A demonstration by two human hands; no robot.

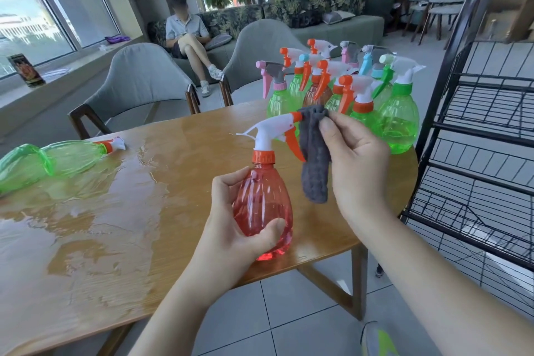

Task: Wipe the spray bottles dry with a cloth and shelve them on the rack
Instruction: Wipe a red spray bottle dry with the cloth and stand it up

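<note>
From my remote feed: left hand (231, 228) gripped the red spray bottle (261, 211) round its belly, thumb across the front and fingers curled behind, holding it upright above the near edge of the tabletop (115, 225). Right hand (355, 165) pinched a grey cloth (315, 153) between thumb and fingers, pressing its top against the orange nozzle tip of that bottle's white sprayer head; the rest of the cloth hung down beside the orange trigger.

Just behind the hands, a cluster of standing spray bottles (341, 89) crowded the tabletop's far right corner, mostly green bodies, one brownish, with orange, pink, blue and green triggers. I could not count them reliably. At far left, two green bottles (52, 162) lay on their sides in a spread of water (121, 196) that covered much of the wood.

Black wire rack (476, 153) stood just right of the tabletop. Two grey chairs (138, 81) sat at the far side. A person (187, 43) sat on a sofa beyond, by the windows
</note>
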